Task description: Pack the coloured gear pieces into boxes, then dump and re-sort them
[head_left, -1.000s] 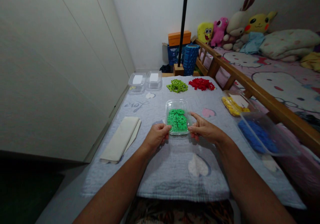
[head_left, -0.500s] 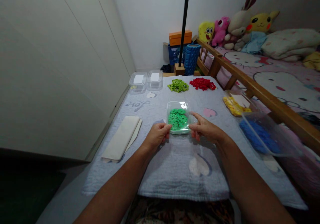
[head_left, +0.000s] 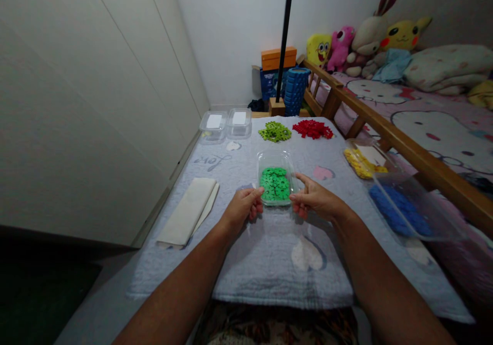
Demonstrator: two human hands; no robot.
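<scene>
A clear plastic container (head_left: 275,158) with flat green pieces (head_left: 275,183) inside stands in the middle of the cloth-covered table. My left hand (head_left: 246,204) pinches its near left corner between thumb and curled fingers. At the near right corner my right hand (head_left: 310,196) grips it with the thumb in front, the index finger stretched along the right side. The clear lid part is hard to tell from the container, but its far edge looks raised.
Light green pieces (head_left: 275,132) and red pieces (head_left: 311,129) lie in piles farther back. Two clear containers (head_left: 239,122) stand at the back left. Folded off-white cloth (head_left: 188,211) lies left. Containers with yellow pieces (head_left: 362,163) and blue pieces (head_left: 398,209) sit right, beside the bed rail (head_left: 370,116).
The bright glare on the clear plastic over the green pieces is gone, and its far edge stands slightly higher. Both hands keep nearly the same places at the near corners.
</scene>
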